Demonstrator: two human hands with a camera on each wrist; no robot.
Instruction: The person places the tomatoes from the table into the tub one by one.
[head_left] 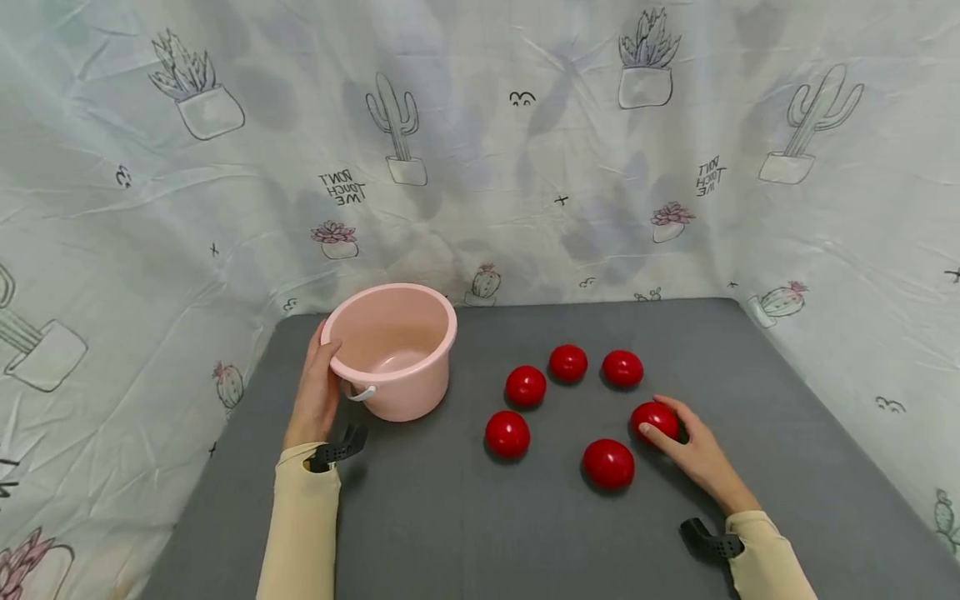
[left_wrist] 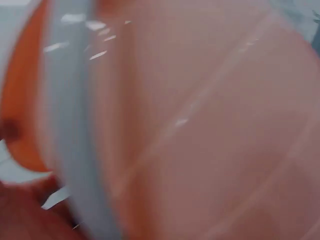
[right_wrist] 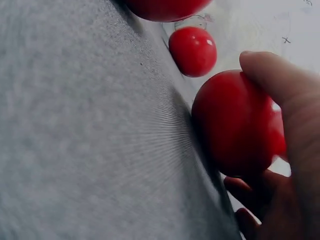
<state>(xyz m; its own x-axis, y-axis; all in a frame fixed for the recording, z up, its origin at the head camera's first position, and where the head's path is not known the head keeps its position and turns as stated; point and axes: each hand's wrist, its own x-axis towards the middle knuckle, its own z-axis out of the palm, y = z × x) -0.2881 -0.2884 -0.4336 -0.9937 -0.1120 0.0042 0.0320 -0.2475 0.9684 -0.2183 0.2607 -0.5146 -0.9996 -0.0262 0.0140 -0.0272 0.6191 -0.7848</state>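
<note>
A pink bucket (head_left: 420, 388) with a pale handle is at the back left of the table. My left hand (head_left: 317, 392) grips its rim from the left, the thumb over the edge and the fingers outside. In the left wrist view the bucket's wall (left_wrist: 215, 115) and the blurred pale handle (left_wrist: 72, 100) fill most of the picture. My right hand (head_left: 703, 460) holds a glossy, smooth red ball (head_left: 651, 419) at the right, thumb on the near side and fingers round the far side. In the right wrist view this red ball (right_wrist: 232, 122) is at the table surface.
Several like red balls lie between bucket and right hand, among them a near one (head_left: 608, 465), a left one (head_left: 507, 435) and a back one (head_left: 567, 363). The grey table (head_left: 517, 533) is bounded by a white cactus-print curtain (head_left: 510, 150) behind and at both sides.
</note>
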